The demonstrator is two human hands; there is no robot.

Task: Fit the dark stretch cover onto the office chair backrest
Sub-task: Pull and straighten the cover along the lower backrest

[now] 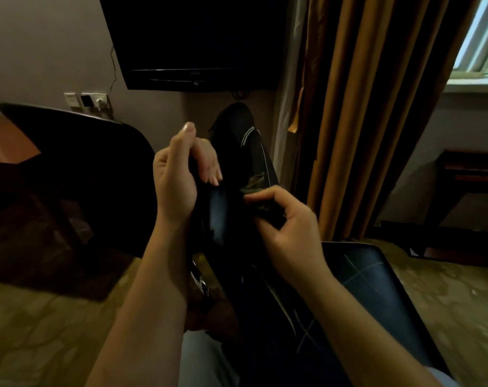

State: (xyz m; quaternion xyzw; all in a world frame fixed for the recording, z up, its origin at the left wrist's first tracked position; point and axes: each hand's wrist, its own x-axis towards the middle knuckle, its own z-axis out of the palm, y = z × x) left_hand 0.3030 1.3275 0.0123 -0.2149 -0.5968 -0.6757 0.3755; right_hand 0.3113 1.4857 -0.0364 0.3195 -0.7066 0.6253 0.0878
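Your left hand (178, 177) grips the dark stretch cover (223, 210), with the fingers curled over its edge and the thumb pointing up. Your right hand (284, 222) pinches a fold of the same cover between thumb and fingertips. The cover spans the gap between both hands. It rises past your left fingers and runs down under your right forearm, thin pale lines crossing it. What lies beneath the fabric is too dark to make out. A dark curved panel (83, 169) sits left of your left hand, a brown curtain (362, 107) hangs right of your right hand, and a television (195, 37) is mounted above both.
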